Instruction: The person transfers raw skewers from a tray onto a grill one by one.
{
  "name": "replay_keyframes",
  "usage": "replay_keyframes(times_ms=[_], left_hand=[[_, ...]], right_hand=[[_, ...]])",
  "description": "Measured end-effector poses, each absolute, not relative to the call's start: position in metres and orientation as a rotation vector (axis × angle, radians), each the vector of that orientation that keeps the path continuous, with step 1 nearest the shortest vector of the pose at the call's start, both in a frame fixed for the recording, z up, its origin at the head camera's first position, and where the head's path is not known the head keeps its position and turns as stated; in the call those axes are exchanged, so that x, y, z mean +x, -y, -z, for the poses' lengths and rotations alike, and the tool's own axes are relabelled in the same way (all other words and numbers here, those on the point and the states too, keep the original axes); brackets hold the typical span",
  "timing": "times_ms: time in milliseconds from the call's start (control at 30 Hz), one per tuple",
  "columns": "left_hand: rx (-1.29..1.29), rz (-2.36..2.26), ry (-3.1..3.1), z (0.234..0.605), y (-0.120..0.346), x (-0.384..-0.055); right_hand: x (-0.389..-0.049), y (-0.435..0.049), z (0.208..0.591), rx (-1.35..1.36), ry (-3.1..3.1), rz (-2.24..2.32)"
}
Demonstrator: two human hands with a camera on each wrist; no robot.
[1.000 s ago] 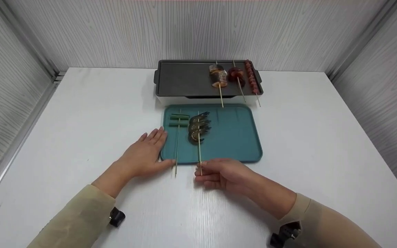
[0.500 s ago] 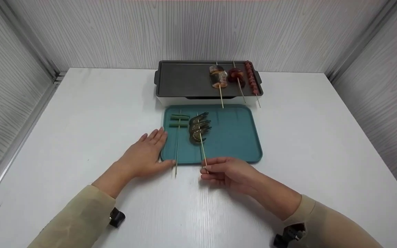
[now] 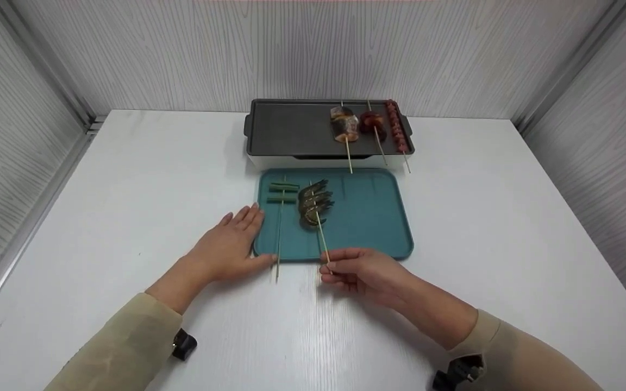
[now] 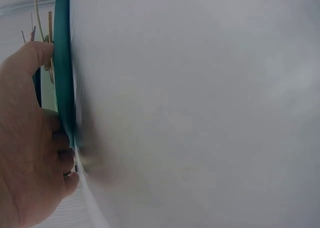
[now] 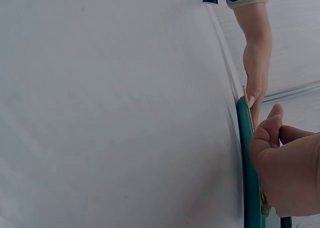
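Note:
My right hand (image 3: 364,271) pinches the lower end of a shrimp skewer (image 3: 315,205) between thumb and fingers, just past the front edge of a teal tray (image 3: 367,233). The shrimp lie on the tray, and the stick slants toward my right hand. At the tray's left edge rests my left hand (image 3: 226,247), fingers extended and thumb near the stick of a green vegetable skewer (image 3: 282,200). In the left wrist view, the left hand (image 4: 30,133) lies along the rim of the tray (image 4: 64,63). The right wrist view shows the right hand (image 5: 285,158) with thumb and fingertips together.
Behind the tray stands a dark griddle (image 3: 291,127) on a white base. Along its right side lie a skewer of large browned pieces (image 3: 344,124), a dark red skewer (image 3: 373,124) and a thin red skewer (image 3: 396,127), their sticks overhanging the front. Panelled walls enclose the white table (image 3: 155,157).
My right hand has shifted slightly right and now pinches the shrimp skewer's stick, whose lower end has swung right. The left hand has stayed in place.

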State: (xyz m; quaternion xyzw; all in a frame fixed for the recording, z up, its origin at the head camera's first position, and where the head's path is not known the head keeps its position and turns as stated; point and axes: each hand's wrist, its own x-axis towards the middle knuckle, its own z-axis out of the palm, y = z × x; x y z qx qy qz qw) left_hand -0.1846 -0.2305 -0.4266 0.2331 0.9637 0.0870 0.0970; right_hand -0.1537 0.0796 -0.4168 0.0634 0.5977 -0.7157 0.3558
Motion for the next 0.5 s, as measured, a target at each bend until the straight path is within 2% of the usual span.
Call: replay_keyframes(times_ms=[500], left_hand=[[0.683,-0.279,-2.842,0.4282,0.2323,-0.1840]], right_hand=[[-0.1520,-0.0797,0.4146,0.151,-1.592,1.856]])
